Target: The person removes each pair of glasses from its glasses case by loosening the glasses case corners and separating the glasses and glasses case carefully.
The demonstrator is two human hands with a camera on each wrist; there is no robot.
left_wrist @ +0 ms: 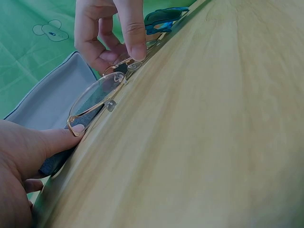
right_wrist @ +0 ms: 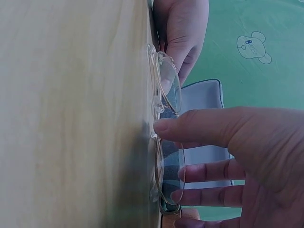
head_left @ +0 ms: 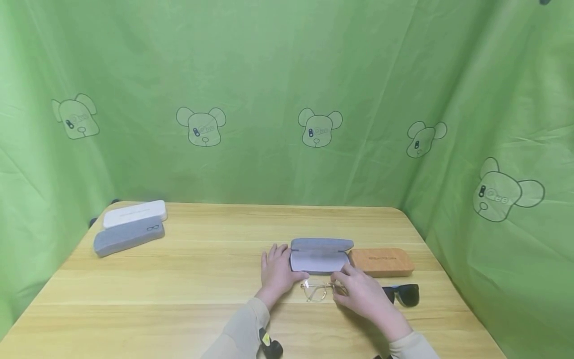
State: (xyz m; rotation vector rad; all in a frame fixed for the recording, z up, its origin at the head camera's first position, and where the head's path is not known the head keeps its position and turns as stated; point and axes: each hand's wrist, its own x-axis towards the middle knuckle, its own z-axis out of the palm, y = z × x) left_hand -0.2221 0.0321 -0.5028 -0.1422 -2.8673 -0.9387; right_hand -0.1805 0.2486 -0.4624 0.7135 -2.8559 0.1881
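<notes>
A pair of thin gold-rimmed eyeglasses (head_left: 316, 293) with clear lenses stands on the table in front of an open grey glasses case (head_left: 319, 262) with a pale lining. My right hand (head_left: 358, 293) pinches the eyeglasses near the bridge; in the right wrist view its thumb (right_wrist: 190, 126) lies on the near side and the other fingers are behind the rim. My left hand (head_left: 276, 274) rests against the case's left end, fingers extended. Its thumb (left_wrist: 57, 140) reaches along the case's front edge, close to one end of the eyeglasses frame.
A closed wood-patterned case (head_left: 385, 262) sits right of the open case. Dark sunglasses (head_left: 408, 295) lie in front of it, partly behind my right hand. At the far left are a white case (head_left: 134, 213) and a closed grey case (head_left: 129, 236). Green curtains surround the table.
</notes>
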